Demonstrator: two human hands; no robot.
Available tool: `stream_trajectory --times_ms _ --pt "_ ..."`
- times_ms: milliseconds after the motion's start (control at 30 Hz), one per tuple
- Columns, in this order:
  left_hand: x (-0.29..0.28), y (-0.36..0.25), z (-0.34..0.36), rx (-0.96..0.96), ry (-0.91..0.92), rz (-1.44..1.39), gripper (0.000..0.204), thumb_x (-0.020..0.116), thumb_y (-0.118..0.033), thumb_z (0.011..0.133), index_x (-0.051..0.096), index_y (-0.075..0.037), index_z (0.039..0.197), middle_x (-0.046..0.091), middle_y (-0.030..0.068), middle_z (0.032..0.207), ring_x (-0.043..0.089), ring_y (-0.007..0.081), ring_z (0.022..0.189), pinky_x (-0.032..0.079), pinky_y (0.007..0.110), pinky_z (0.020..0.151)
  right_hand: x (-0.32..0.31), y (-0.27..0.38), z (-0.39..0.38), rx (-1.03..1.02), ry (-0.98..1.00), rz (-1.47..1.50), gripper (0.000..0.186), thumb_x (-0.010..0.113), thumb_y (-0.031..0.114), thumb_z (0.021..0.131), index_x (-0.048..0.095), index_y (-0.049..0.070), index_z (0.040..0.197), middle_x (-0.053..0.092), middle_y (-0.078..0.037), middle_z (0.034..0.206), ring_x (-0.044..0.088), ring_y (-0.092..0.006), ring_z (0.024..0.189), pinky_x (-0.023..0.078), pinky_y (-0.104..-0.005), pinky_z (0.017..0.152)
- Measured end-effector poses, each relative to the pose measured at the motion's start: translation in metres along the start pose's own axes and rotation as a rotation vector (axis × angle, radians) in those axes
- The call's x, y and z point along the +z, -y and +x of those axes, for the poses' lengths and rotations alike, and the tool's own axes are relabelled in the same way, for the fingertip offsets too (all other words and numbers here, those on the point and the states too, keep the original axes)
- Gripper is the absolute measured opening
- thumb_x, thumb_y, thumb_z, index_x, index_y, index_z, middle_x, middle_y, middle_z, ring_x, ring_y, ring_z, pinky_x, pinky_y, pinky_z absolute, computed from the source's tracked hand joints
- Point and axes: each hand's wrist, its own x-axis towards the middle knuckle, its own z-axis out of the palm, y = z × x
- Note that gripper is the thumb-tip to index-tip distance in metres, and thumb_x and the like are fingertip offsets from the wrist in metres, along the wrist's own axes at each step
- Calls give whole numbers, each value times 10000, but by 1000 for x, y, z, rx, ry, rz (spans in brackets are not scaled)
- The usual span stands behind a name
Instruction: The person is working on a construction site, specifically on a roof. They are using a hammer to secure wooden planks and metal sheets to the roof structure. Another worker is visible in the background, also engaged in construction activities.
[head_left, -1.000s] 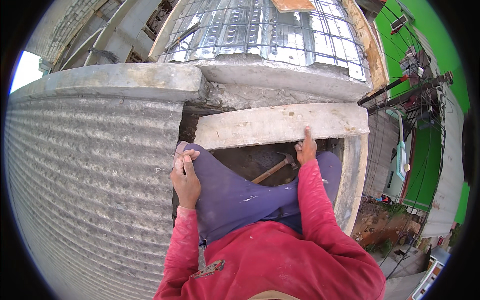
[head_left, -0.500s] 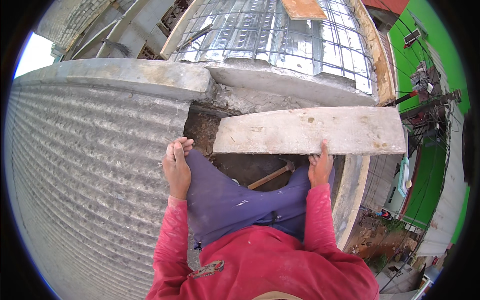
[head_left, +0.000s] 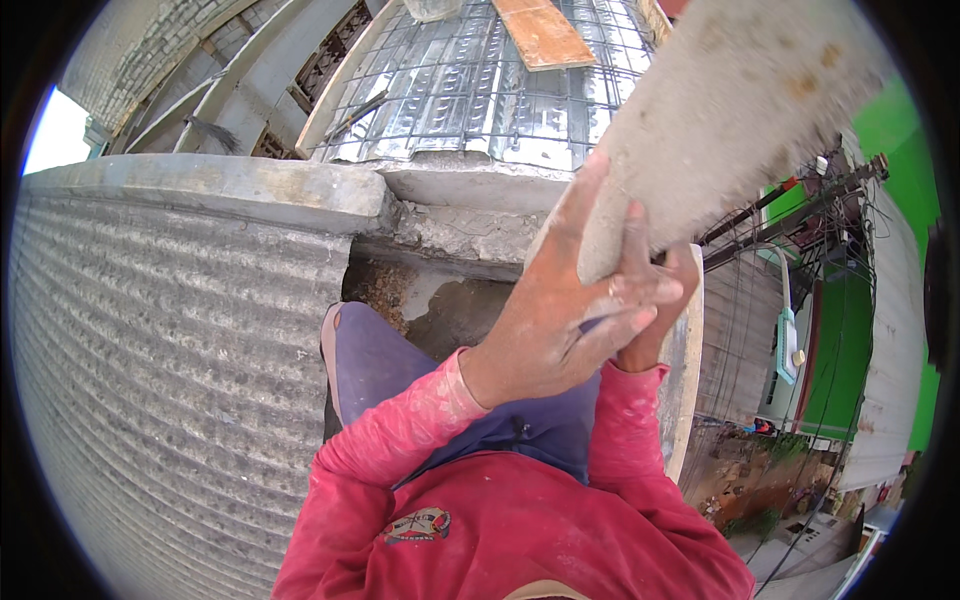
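A pale, dusty board (head_left: 720, 120) is raised at a slant, stretching from my hands to the top right of the picture, its far part slightly blurred. My left hand (head_left: 545, 325) grips the board's near end, fingers spread along its edge and face. My right hand (head_left: 655, 310) is partly behind the left one, gripping the same end from the right. Below the board, between my purple-clad legs, lies a recessed opening (head_left: 450, 315) with a wet patch and loose debris; my hands and arms hide part of it.
A corrugated roof sheet (head_left: 170, 350) fills the left side beside a concrete ledge (head_left: 250, 185). Ahead are a metal deck with rebar grid (head_left: 420, 90) and an orange-brown plank (head_left: 540, 30). At right are a drop, a tangle of cables (head_left: 840, 190) and a street lamp (head_left: 788, 345).
The board has gone from lying across the opening to tilted up toward the upper right. My left hand has moved right and onto it. The hammer seen earlier is now hidden.
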Motion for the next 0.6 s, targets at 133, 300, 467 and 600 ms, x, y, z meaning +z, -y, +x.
stream_trajectory --times_ms 133,300,467,600 --pt "-18 5 26 -36 -242 94 318 547 -239 1030 693 -42 1233 265 202 1583 457 377 1369 440 439 1063 37 22 -15 -388 127 14 273 702 141 836 678 58 1095 629 -112 832 644 -279 718 501 -394 583" --pt "-49 37 2 -333 -597 157 411 455 -273 1086 609 50 1288 641 100 1286 579 129 1084 468 286 948 111 7 -71 -517 340 -44 524 590 90 875 504 -16 1382 581 -132 923 645 -295 774 530 -408 609" --pt "-72 71 -49 -411 -817 197 544 413 -399 1088 532 53 1367 584 135 1356 560 171 1182 454 320 1018 152 -6 -120 -540 419 -57 558 570 75 881 464 -47 1415 583 -142 897 645 -306 739 539 -408 622" --pt "-109 76 -73 -411 -951 316 672 388 -539 1058 479 24 1411 495 146 1438 509 195 1277 441 341 1074 153 0 -139 -572 694 -116 634 615 149 889 415 -35 1462 589 -154 893 645 -324 716 543 -422 634"
